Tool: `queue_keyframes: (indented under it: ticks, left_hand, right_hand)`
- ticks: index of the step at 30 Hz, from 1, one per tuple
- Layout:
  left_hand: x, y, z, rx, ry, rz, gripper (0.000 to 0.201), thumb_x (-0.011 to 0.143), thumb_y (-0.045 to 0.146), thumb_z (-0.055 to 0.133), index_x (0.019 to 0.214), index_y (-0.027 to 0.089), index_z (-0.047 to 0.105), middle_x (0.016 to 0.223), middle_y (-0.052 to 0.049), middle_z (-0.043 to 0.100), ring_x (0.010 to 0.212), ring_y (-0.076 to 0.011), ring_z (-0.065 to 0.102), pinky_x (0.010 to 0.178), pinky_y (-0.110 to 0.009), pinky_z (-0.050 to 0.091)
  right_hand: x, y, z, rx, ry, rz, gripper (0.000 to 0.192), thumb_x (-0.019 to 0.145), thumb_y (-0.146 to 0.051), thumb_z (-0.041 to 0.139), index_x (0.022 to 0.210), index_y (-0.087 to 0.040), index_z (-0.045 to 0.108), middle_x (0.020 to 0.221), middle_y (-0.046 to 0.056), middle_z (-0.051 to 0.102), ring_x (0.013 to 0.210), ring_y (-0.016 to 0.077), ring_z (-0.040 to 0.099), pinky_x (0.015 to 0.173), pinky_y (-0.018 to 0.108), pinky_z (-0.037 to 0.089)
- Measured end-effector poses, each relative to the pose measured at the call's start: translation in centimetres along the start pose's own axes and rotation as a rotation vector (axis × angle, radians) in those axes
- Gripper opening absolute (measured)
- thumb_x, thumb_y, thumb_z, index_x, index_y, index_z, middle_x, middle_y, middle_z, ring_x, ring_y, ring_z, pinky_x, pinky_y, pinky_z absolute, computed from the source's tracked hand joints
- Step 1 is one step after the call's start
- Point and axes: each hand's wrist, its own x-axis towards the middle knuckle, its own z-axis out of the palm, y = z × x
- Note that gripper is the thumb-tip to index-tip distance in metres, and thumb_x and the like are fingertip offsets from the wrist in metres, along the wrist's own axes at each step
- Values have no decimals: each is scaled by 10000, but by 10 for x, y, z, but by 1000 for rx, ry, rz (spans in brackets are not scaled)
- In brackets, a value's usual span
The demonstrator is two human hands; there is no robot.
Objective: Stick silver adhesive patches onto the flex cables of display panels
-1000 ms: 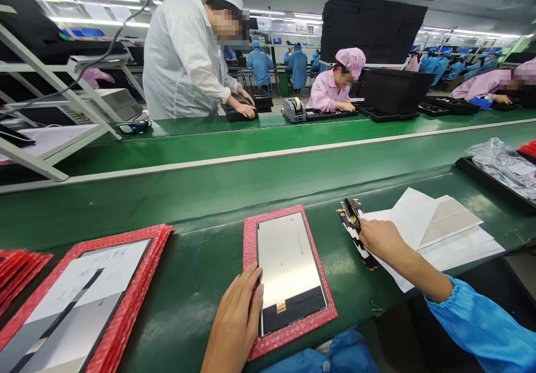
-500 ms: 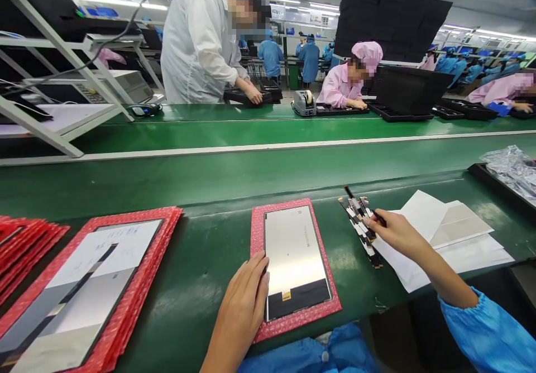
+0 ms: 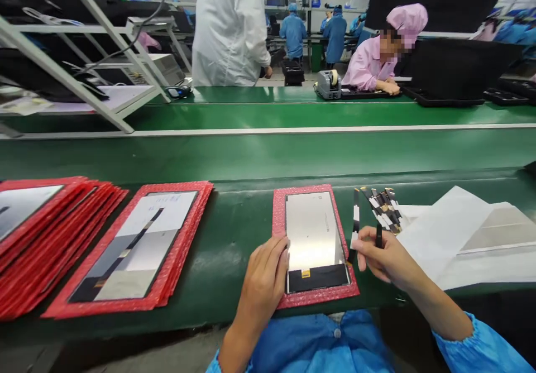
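Observation:
A display panel (image 3: 312, 228) with a silvery back, a dark lower band and a small yellow label lies on a red bubble-wrap sheet (image 3: 280, 211) in front of me. The outstretched fingers of my left hand (image 3: 264, 278) rest along its left edge. My right hand (image 3: 383, 253), just right of the panel, pinches a black-and-white flex cable (image 3: 355, 222), upright, its lower end by the panel's lower right corner. A dark, slim stick-like tool (image 3: 379, 235) also pokes up from this hand. Beyond it, several flex cables (image 3: 383, 208) lie in a pile.
White paper sheets (image 3: 444, 239) lie to the right. At left stand a stack of panels on red wrap (image 3: 138, 250) and another red-wrapped stack (image 3: 79, 239). Across the green bench (image 3: 234, 158) are a tape dispenser (image 3: 329, 85), a white rack (image 3: 84, 88) and co-workers.
My right hand has come away from the cable pile toward the panel with one flex cable. My left hand stays at the panel's edge. The view has turned left and down.

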Motion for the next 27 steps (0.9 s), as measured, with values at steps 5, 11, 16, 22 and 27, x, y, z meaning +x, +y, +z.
queue_keyframes:
  ticks: [5, 11, 16, 22, 27]
  left_hand:
    - [-10, 44, -24, -496, -526, -160, 473, 1052, 146, 221, 1414, 378, 418, 768, 6, 774, 477, -80, 660, 444, -202, 543]
    - [-31, 64, -23, -1220, -938, -642, 398, 1006, 446, 214, 1051, 363, 601, 609, -4, 669, 309, -56, 411, 321, -231, 273]
    - [-43, 63, -13, -1138, -836, -650, 352, 981, 482, 276, 1112, 362, 580, 589, -22, 628, 344, -67, 441, 339, -238, 300]
    - [-41, 66, -15, -735, -745, -441, 249, 1023, 308, 376, 1137, 352, 593, 643, 14, 700, 508, -84, 632, 432, -214, 481]
    - [-38, 49, -17, -199, -479, -221, 127, 965, 299, 560, 1026, 356, 655, 832, 25, 754, 676, -104, 705, 583, -228, 608]
  right_hand:
    - [-10, 24, 50, 154, -278, 51, 143, 783, -526, 702, 753, -388, 673, 351, -101, 618, 205, 66, 343, 268, 185, 260]
    - [-13, 38, 69, 90, -365, 83, 50, 752, -542, 665, 763, -507, 700, 466, -90, 683, 241, 116, 462, 290, 240, 298]
    - [-14, 29, 61, -4, -340, 147, 163, 734, -563, 659, 895, -540, 679, 571, -80, 708, 208, 87, 403, 251, 234, 254]
    - [-9, 2, 54, -276, -311, 188, 239, 782, -600, 646, 802, -378, 730, 688, -40, 747, 287, 80, 491, 251, 209, 337]
    - [9, -10, 37, -360, -315, 135, 376, 815, -603, 648, 676, -261, 714, 641, -9, 745, 298, 69, 519, 286, 191, 394]
